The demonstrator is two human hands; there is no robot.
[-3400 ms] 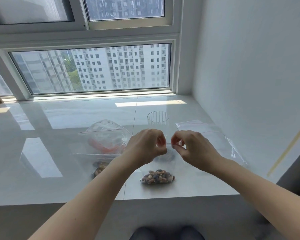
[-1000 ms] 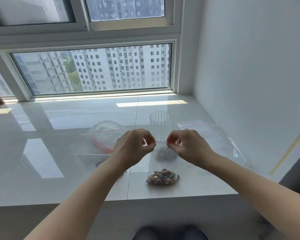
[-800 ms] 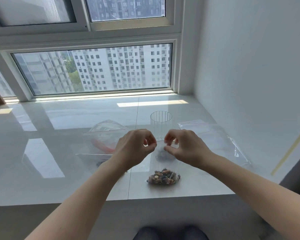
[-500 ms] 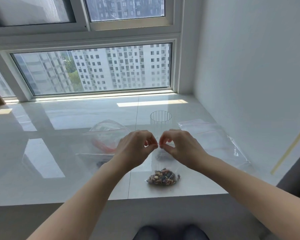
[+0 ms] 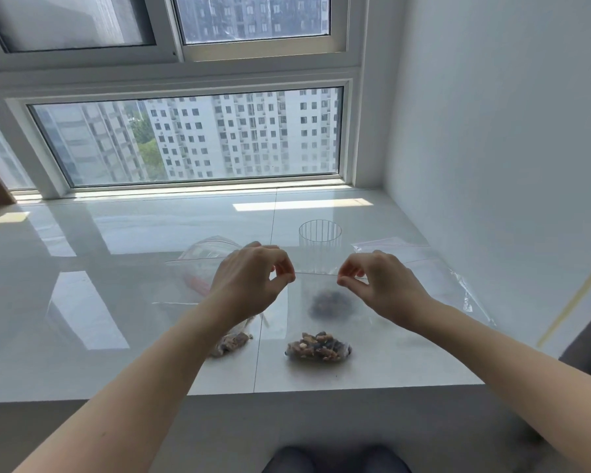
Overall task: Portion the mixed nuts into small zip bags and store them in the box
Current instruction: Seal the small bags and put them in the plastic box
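Nuts sit in the bottom of a small zip bag (image 5: 318, 322) held upright over the table (image 5: 82, 302); left hand (image 5: 253, 285) and right hand (image 5: 377, 285) each pinch a top corner, seal stretched between. Likely closing it. Another nut bag (image 5: 231, 343) lies beside. No box visible; storing remains.

We see a nut bag (image 5: 318, 348) on the bench (image 5: 82, 302), cup (image 5: 319, 237) behind, another bag (image 5: 231, 343) left of it.
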